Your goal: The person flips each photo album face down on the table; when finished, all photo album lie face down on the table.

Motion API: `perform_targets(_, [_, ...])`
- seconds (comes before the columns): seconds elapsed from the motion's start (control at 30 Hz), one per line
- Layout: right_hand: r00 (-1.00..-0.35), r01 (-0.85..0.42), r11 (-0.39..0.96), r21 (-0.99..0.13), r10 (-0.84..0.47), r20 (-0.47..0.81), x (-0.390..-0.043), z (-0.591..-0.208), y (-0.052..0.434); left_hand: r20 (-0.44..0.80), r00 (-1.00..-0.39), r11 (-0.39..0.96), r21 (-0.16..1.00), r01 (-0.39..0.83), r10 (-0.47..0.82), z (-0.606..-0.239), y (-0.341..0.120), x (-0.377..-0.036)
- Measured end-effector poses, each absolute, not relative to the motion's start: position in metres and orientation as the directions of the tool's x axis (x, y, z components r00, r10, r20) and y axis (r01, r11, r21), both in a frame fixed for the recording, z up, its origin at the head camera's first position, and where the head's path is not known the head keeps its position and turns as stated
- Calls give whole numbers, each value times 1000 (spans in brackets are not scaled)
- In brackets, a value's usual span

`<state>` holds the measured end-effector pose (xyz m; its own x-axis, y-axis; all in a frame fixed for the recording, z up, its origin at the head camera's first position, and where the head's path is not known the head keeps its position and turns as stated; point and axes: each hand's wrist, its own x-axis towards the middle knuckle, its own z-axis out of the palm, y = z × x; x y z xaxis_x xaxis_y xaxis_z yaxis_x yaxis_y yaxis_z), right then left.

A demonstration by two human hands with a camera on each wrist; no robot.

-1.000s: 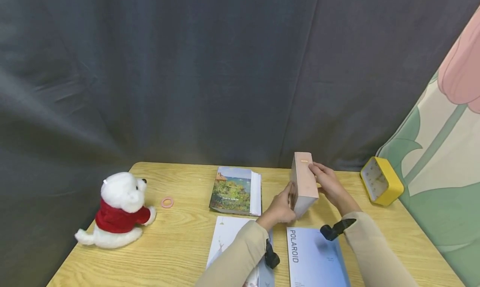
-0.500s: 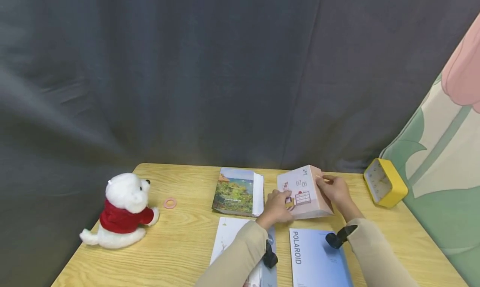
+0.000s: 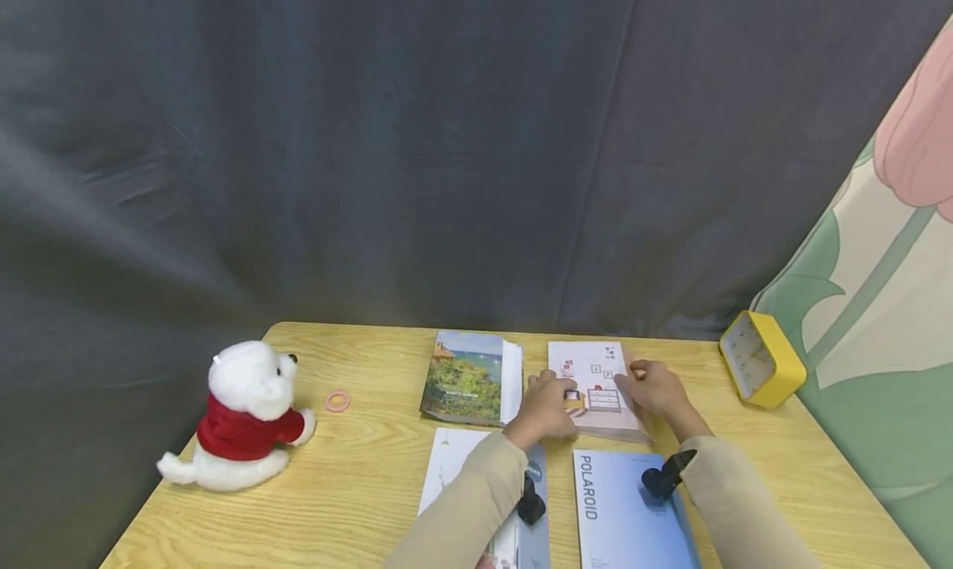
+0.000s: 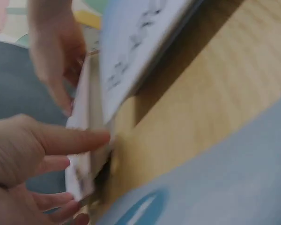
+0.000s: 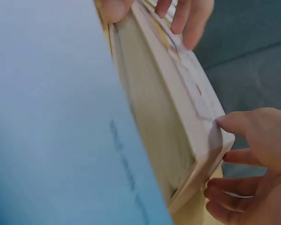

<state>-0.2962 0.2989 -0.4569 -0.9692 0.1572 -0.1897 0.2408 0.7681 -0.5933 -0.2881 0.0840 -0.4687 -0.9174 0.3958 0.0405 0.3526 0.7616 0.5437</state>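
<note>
A thick pink album (image 3: 610, 364) with small room drawings on its cover lies at the back right of the table, cover up. My left hand (image 3: 547, 408) holds its left side, fingers over the cover; the left wrist view has the thumb (image 4: 84, 140) stretched along the near end. At the spine is my right hand (image 3: 663, 391). Seen from the right wrist, its thumb is on the cover's edge and its bent fingers (image 5: 243, 157) are against the spine. The album's page block (image 5: 152, 103) shows between the covers.
A landscape-covered photo album (image 3: 465, 379) lies to the left. Nearer are a white-and-grey album (image 3: 450, 457), partly under my left sleeve, and a blue POLAROID album (image 3: 618, 490). A yellow clock (image 3: 778, 358) stands right; a pink ring (image 3: 337, 401) and white plush toy (image 3: 249, 387) are left.
The pink album has tipped from standing on edge, spine facing me, down to lying on the table with its cover up. Both hands have come lower with it.
</note>
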Motion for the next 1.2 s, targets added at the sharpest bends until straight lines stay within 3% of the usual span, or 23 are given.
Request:
perform_targets(0.27, [-998,40,803,-594,57,10,-303,-437,264,43,-902,650,678,342,430,-442,23,-303])
perform_targets(0.53, [-998,-61,757,-650,-61,22,-315,-433,216,71,-916,594,740,315,396,-445,-40,-313])
perform_targets(0.87, [-997,-46,740,-671,-72,-12,-327,-454,190,-66,-960,493,866,81,273,-480,-74,-315])
perform_targets(1.2, [-995,-18,727,-686,-78,-56,-332,-471,172,15,-974,603,783,153,227,-509,-78,-316])
